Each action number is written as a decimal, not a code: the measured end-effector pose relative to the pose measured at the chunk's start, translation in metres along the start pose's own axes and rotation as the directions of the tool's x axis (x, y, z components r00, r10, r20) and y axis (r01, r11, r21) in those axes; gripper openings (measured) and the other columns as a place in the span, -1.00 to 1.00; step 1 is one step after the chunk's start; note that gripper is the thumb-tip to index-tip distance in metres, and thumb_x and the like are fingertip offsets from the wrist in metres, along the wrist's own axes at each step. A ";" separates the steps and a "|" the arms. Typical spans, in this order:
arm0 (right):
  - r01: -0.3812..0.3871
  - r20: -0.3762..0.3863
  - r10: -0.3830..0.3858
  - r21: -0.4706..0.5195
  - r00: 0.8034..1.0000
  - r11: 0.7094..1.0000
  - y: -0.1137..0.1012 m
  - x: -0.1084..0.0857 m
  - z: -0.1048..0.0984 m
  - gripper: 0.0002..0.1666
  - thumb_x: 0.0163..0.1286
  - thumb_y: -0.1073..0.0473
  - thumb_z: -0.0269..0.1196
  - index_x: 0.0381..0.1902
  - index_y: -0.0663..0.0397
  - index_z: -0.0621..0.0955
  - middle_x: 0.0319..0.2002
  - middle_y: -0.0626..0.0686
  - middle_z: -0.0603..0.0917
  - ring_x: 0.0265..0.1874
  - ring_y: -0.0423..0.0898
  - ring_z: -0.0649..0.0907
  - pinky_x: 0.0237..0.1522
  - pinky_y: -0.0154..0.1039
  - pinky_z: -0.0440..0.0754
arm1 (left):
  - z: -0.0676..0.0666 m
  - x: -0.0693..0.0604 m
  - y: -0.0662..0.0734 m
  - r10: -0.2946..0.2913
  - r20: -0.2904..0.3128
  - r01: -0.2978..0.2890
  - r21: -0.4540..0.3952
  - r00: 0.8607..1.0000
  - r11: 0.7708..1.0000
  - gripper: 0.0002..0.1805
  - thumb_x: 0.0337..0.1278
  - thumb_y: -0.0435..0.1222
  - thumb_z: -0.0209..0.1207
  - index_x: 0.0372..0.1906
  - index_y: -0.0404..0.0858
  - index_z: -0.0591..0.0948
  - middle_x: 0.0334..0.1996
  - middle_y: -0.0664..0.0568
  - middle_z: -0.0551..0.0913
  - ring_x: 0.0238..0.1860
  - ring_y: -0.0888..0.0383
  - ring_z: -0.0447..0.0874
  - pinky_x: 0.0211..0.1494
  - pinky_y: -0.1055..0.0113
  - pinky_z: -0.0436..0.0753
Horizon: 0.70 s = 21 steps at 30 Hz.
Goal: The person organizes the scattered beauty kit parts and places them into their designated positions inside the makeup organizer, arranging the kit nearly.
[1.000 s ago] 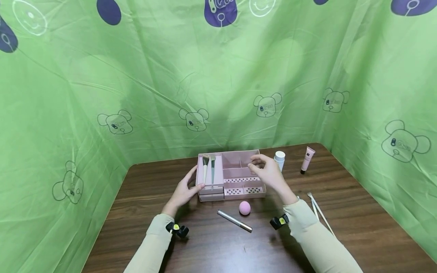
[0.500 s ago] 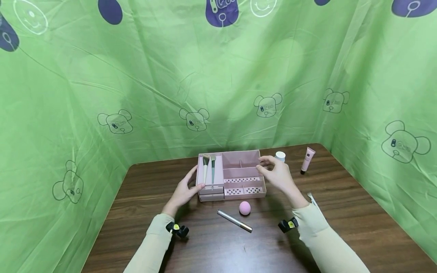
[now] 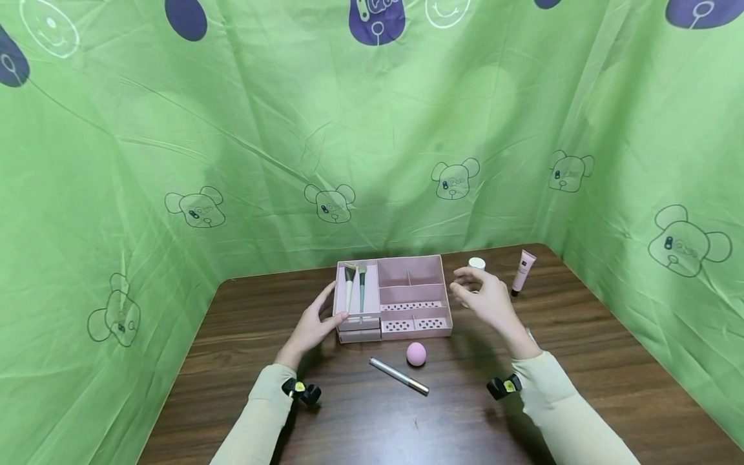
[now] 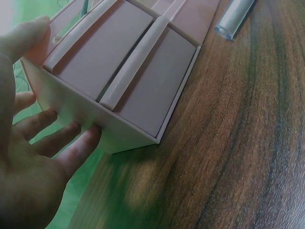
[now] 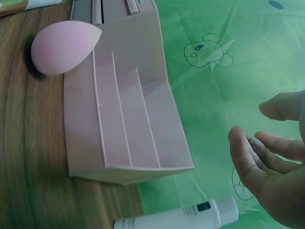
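A pink organizer box point(image 3: 414, 272) with compartments stands on the table, two brushes point(image 3: 361, 287) lying in its left top tray. The left hand point(image 3: 308, 330) holds the box's left side, thumb on the top edge; in the left wrist view the fingers of that hand point(image 4: 38, 152) spread against the side wall beside two drawers point(image 4: 105, 52). To the right of the box the right hand point(image 3: 488, 300) hovers, fingers bent and apart with nothing between them. Partly behind it stands a white-capped bottle point(image 3: 476, 263), seen also as a white bottle point(image 5: 176, 217) in the right wrist view.
A pink sponge point(image 3: 416, 354) and a silver tube point(image 3: 399, 376) lie in front of the box on the wooden table point(image 3: 349, 420). A pink tube point(image 3: 523, 273) stands at the back right. Green cloth point(image 3: 372, 129) hangs around the table.
The right hand has moved rightward from above the box's right compartments to beside the bottle. Its forearm now covers most of the brushes lying at the right. The left hand has stayed on the box.
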State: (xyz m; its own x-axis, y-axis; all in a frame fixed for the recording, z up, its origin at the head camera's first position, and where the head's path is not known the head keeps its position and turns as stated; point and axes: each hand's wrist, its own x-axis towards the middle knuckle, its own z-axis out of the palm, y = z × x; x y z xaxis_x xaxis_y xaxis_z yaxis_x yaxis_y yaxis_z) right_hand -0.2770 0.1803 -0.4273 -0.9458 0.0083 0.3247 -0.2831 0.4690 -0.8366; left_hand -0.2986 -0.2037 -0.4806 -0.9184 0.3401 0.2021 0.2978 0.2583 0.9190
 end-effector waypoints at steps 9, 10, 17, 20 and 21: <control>0.029 -0.063 -0.039 -0.149 0.997 0.988 0.019 -0.007 -0.016 -0.66 0.26 0.17 0.36 -0.03 0.17 0.66 -0.23 0.16 0.75 -0.32 -0.09 0.72 -0.32 -0.52 0.63 | 0.001 -0.001 0.000 -0.004 0.002 0.004 -0.007 1.000 1.000 -0.11 0.21 -0.27 0.29 0.54 -0.23 0.07 0.42 -0.35 0.23 0.38 -0.28 0.27 0.28 0.06 0.53; 0.026 -0.070 -0.037 -0.156 0.997 0.987 0.022 -0.007 -0.018 -0.65 0.26 0.17 0.37 -0.03 0.19 0.66 -0.23 0.16 0.75 -0.32 -0.09 0.72 -0.32 -0.52 0.62 | 0.001 -0.001 0.000 -0.004 0.000 0.004 -0.007 1.000 1.000 -0.11 0.21 -0.27 0.29 0.54 -0.23 0.07 0.42 -0.35 0.23 0.38 -0.28 0.27 0.28 0.06 0.53; -0.007 -0.085 -0.015 -0.252 0.996 0.968 0.035 -0.008 -0.031 -0.63 0.29 0.12 0.34 0.01 0.17 0.65 -0.20 0.14 0.76 -0.28 -0.08 0.72 -0.27 -0.55 0.57 | 0.000 0.000 0.000 0.006 -0.003 -0.006 -0.010 1.000 1.000 -0.10 0.20 -0.27 0.30 0.54 -0.22 0.07 0.43 -0.34 0.22 0.38 -0.29 0.27 0.27 0.08 0.54; -0.027 -0.084 0.003 -0.296 0.996 0.955 0.041 -0.010 -0.037 -0.64 0.28 0.11 0.35 -0.01 0.13 0.65 -0.20 0.12 0.76 -0.26 -0.04 0.72 -0.27 -0.45 0.58 | 0.000 0.000 0.000 0.005 -0.003 -0.005 -0.006 1.000 1.000 -0.10 0.20 -0.27 0.30 0.54 -0.23 0.07 0.42 -0.35 0.23 0.37 -0.29 0.28 0.27 0.08 0.55; -0.032 -0.082 0.007 -0.306 0.997 0.951 0.043 -0.011 -0.039 -0.64 0.28 0.10 0.35 -0.01 0.13 0.65 -0.21 0.12 0.76 -0.26 -0.03 0.72 -0.26 -0.41 0.59 | 0.000 0.000 0.000 0.006 -0.003 -0.006 -0.006 1.000 1.000 -0.10 0.20 -0.27 0.30 0.54 -0.23 0.07 0.42 -0.36 0.23 0.37 -0.29 0.28 0.27 0.08 0.55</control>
State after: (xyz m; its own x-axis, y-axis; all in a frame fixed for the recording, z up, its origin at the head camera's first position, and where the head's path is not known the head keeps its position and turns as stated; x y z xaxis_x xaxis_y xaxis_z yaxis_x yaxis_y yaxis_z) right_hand -0.2722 0.2350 -0.4495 -0.9314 0.0842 0.3542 -0.1904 0.7166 -0.6710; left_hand -0.2987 -0.2041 -0.4805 -0.9175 0.3387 0.2084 0.3017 0.2513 0.9197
